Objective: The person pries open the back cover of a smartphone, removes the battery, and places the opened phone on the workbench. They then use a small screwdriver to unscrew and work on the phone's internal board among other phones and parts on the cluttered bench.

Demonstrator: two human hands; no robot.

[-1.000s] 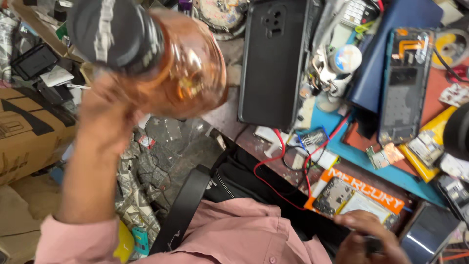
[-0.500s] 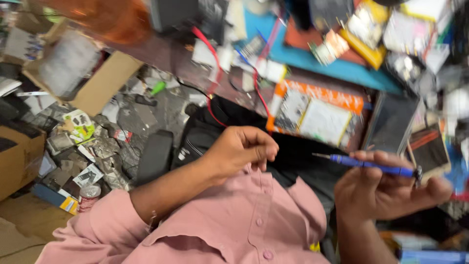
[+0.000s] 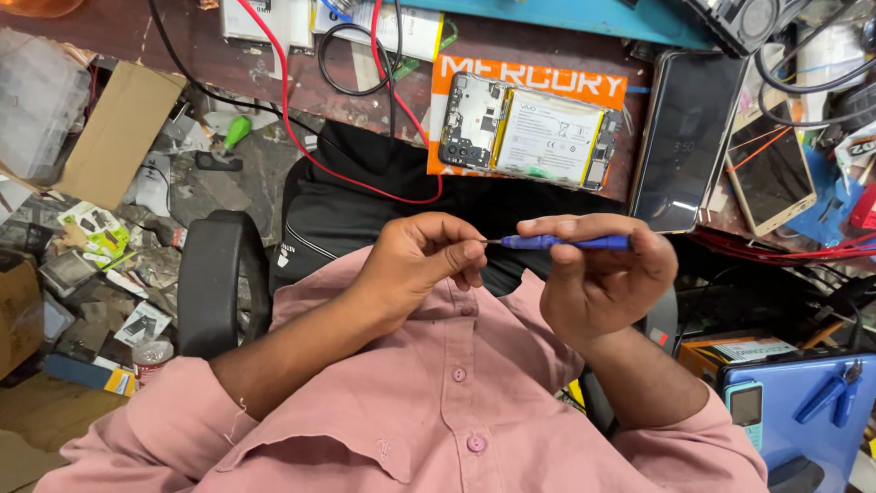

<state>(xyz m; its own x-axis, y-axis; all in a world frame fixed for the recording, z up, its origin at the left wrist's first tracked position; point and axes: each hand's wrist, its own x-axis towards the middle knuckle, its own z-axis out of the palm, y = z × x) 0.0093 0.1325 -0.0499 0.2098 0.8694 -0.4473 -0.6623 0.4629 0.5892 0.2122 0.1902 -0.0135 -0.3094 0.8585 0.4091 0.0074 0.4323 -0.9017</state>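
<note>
My right hand (image 3: 598,274) grips a slim blue screwdriver (image 3: 561,242) held level in front of my chest, its metal tip pointing left. My left hand (image 3: 424,260) is closed with thumb and fingertips pinched at that tip. Both hands hover above my pink shirt (image 3: 456,402) and lap. Just beyond them, on the bench edge, an opened phone (image 3: 529,132) lies face down with its battery and circuit board bare, resting on an orange mat (image 3: 534,78).
A dark phone screen (image 3: 684,137) and a gold-framed phone (image 3: 771,173) lie to the right among red wires (image 3: 785,246). A red cable (image 3: 301,137) loops over the bench. A chair armrest (image 3: 214,274), cardboard (image 3: 114,132) and floor litter sit left; a blue case (image 3: 812,411) lower right.
The bottle my left hand held up a second ago is gone from it. My view tilted down, my right hand raised the screwdriver and my left hand came to its tip.
</note>
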